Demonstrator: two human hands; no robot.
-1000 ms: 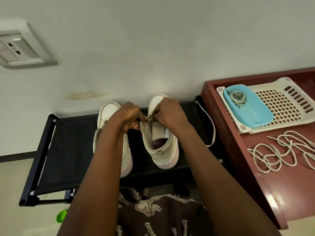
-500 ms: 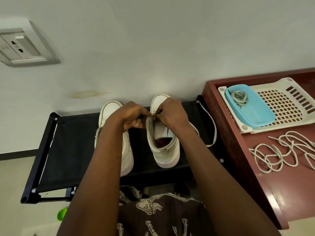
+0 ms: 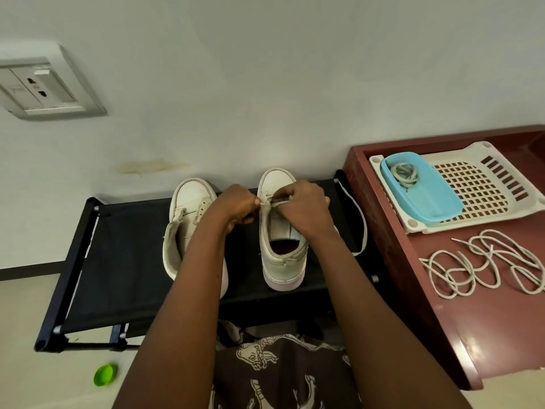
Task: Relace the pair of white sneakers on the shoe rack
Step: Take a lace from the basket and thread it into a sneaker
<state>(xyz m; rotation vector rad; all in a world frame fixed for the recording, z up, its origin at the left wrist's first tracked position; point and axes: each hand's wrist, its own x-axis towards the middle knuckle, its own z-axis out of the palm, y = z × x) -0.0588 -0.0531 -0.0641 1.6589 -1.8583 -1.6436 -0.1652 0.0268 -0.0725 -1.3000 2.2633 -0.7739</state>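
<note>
Two white sneakers stand toes to the wall on the black shoe rack (image 3: 124, 261). The left sneaker (image 3: 188, 208) is partly covered by my left forearm. Both hands work at the front eyelets of the right sneaker (image 3: 281, 261). My left hand (image 3: 236, 206) pinches a white lace end at the shoe's left eyelet row. My right hand (image 3: 306, 209) pinches the lace (image 3: 358, 219) over the tongue; its free length loops off the rack's right side.
A maroon table (image 3: 477, 326) stands to the right with a white perforated tray (image 3: 483, 184), a blue tub (image 3: 433, 202) holding a coiled lace, and a loose lace (image 3: 486, 270). A wall socket (image 3: 38, 90) is upper left. A green cap (image 3: 104, 374) lies on the floor.
Both hands have shifted slightly toward the toe of the right sneaker, and the shoe now sits flatter and straighter on the rack.
</note>
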